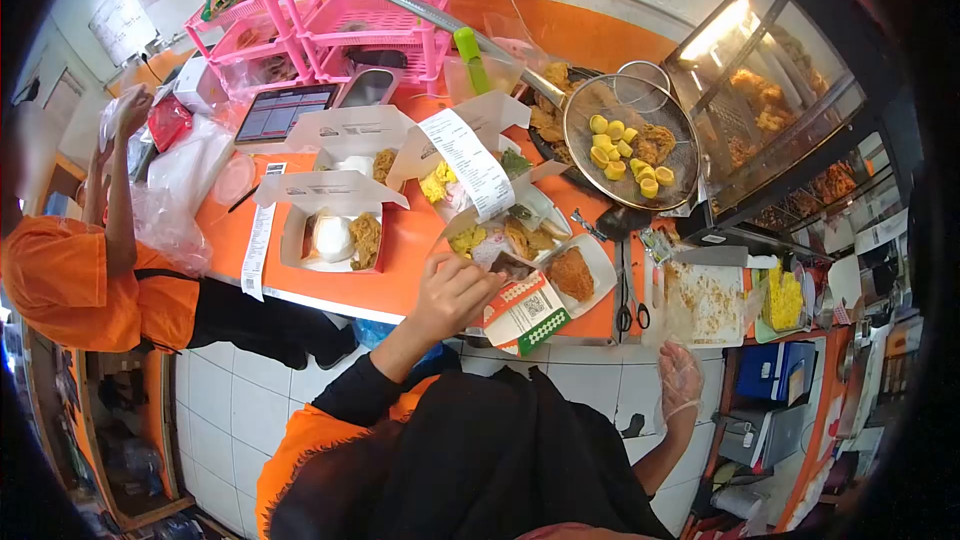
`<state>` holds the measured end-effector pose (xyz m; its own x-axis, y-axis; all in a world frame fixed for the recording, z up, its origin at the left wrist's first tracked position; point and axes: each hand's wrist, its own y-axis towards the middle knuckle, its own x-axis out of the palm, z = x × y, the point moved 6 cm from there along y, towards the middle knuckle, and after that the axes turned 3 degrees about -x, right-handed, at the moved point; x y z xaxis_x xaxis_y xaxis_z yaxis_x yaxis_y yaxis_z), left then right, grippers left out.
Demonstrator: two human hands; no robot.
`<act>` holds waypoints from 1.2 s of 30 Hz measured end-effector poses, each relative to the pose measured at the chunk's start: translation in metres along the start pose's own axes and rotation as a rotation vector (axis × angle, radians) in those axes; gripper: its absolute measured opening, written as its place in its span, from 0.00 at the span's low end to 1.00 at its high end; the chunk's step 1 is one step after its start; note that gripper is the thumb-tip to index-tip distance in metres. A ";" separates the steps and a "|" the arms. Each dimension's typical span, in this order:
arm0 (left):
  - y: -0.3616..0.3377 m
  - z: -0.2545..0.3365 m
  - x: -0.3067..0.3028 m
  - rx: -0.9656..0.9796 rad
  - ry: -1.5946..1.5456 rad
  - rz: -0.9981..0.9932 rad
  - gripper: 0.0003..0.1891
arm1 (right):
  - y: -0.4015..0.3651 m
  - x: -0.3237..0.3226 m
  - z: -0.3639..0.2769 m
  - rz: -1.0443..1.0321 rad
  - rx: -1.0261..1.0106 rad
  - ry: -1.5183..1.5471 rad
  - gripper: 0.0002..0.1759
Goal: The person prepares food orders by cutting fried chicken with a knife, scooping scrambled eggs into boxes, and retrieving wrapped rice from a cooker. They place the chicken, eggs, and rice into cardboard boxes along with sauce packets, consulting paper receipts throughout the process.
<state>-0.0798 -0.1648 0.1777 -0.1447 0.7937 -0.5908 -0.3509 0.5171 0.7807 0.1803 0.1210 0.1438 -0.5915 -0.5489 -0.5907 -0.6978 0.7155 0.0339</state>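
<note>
My left hand point(455, 295), bare, is closed with its fingertips pinching what looks like a small clear packet with dark contents point(513, 266). It is over an open meal box point(525, 312) whose lid carries a red and green printed pattern and a QR code. In that box lie a piece of fried chicken point(572, 275), rice and yellow shreds. My right hand point(680, 380), in a clear plastic glove, hangs off the counter's front edge, fingers loosely apart and nothing in them. A long paper receipt point(468, 165) lies across the boxes behind.
More open boxes hold rice and chicken point(366, 240). Right of them are a mesh strainer with yellow rings point(622, 145), scissors point(632, 305), a stained cutting board point(705, 305) and a glass food warmer point(770, 80). Pink racks point(370, 15) stand behind. A co-worker point(90, 280) is at left.
</note>
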 end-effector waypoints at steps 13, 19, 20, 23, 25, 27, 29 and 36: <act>0.030 0.000 0.029 -0.171 0.048 -0.176 0.11 | -0.014 0.004 0.007 -0.017 -0.034 -0.047 0.15; 0.022 0.085 0.056 -0.114 -0.205 -0.216 0.09 | -0.085 -0.077 0.045 0.223 0.097 -0.108 0.14; 0.022 0.111 0.072 -0.075 -0.277 -0.250 0.09 | -0.101 -0.094 0.061 0.272 0.114 -0.111 0.14; 0.033 0.189 0.111 0.036 -0.501 -0.368 0.08 | -0.153 -0.142 0.089 0.393 0.223 -0.091 0.13; 0.040 0.250 0.139 0.114 -0.653 -0.413 0.08 | -0.183 -0.172 0.103 0.472 0.317 -0.030 0.13; 0.038 0.304 0.166 0.250 -0.782 -0.441 0.09 | -0.203 -0.188 0.124 0.533 0.238 -0.116 0.13; 0.042 0.355 0.181 0.328 -0.940 -0.501 0.09 | -0.211 -0.209 0.130 0.596 0.179 -0.118 0.14; 0.032 0.460 0.243 0.492 -1.056 -0.730 0.11 | -0.138 -0.233 0.189 0.573 -0.018 0.183 0.29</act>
<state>0.2993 0.1920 0.1527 0.7728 0.0445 -0.6331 0.3507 0.8014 0.4845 0.4903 0.2319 0.1243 -0.9343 -0.1449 -0.3256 -0.2533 0.9127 0.3207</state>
